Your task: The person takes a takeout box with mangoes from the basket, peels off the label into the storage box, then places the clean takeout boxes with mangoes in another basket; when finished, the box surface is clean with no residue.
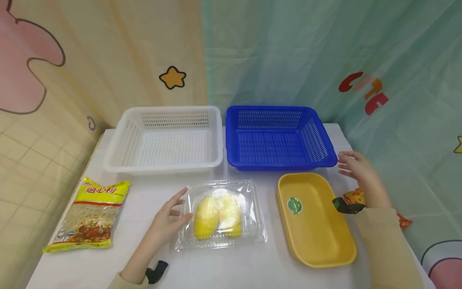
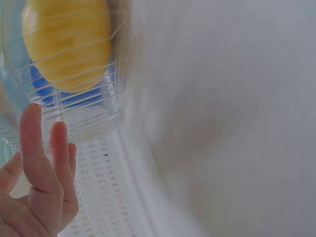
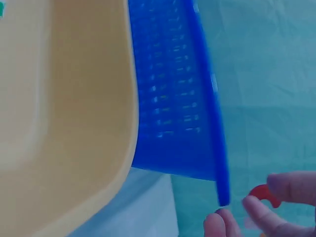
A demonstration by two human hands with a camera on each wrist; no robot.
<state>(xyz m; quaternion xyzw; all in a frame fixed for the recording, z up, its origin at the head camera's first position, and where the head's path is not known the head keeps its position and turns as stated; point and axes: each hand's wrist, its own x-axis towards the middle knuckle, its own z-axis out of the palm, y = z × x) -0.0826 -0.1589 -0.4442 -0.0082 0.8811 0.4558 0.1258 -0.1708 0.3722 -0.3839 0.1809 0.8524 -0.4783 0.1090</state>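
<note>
A clear plastic clamshell box (image 1: pixel 254 218) with two rounded yellow pieces (image 1: pixel 206 222) inside lies at the middle front of the table. My left hand (image 1: pixel 169 218) is at its left edge, thumb and fingers spread apart with the fingertips right at the rim. In the left wrist view those fingers (image 2: pixel 31 133) look straight beside the box's ridged side. My right hand (image 1: pixel 355 168) hovers by the front right corner of the blue basket (image 1: pixel 281 165), fingers loosely bent and holding nothing. Below that basket sits a yellow tray (image 1: pixel 317 224) with a green sticker.
A white basket (image 1: pixel 166 165) stands at the back left, beside the blue one. At the left lies a yellow bag of pasta (image 1: pixel 90 216). An orange-red packet (image 1: pixel 355 196) is partly hidden behind my right forearm. Printed curtains (image 1: pixel 267 48) hang behind the table.
</note>
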